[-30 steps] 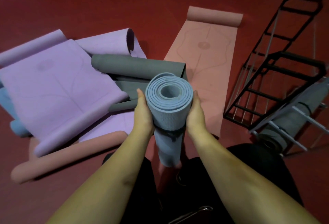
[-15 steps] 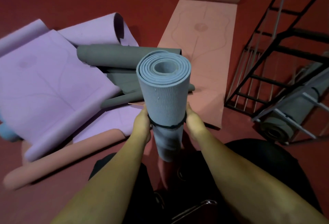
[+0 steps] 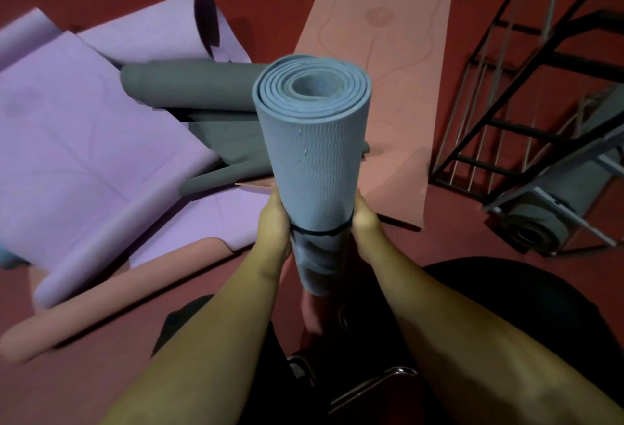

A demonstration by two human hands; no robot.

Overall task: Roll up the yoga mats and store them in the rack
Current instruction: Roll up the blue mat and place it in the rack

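Red flooring (image 3: 111, 340) is spreading under everything in the head view, dimly lit. No writing is showing legibly; only faint line patterns are marking the flat mats. Taking the blue rolled mat (image 3: 312, 141) as landmark: it is standing nearly upright at centre, tightly coiled, wavy-textured, a thin black band (image 3: 317, 231) circling its lower part. The left hand (image 3: 274, 218) and right hand (image 3: 364, 218) are gripping it from either side at the band, fingers curling behind it. Left of it, purple mats (image 3: 77, 141) and grey mats (image 3: 192, 87) are lying loosely. Behind it, a pink mat (image 3: 378, 53) is lying flat. Right of it, a black rack (image 3: 526, 127) is holding a grey roll (image 3: 553, 208).
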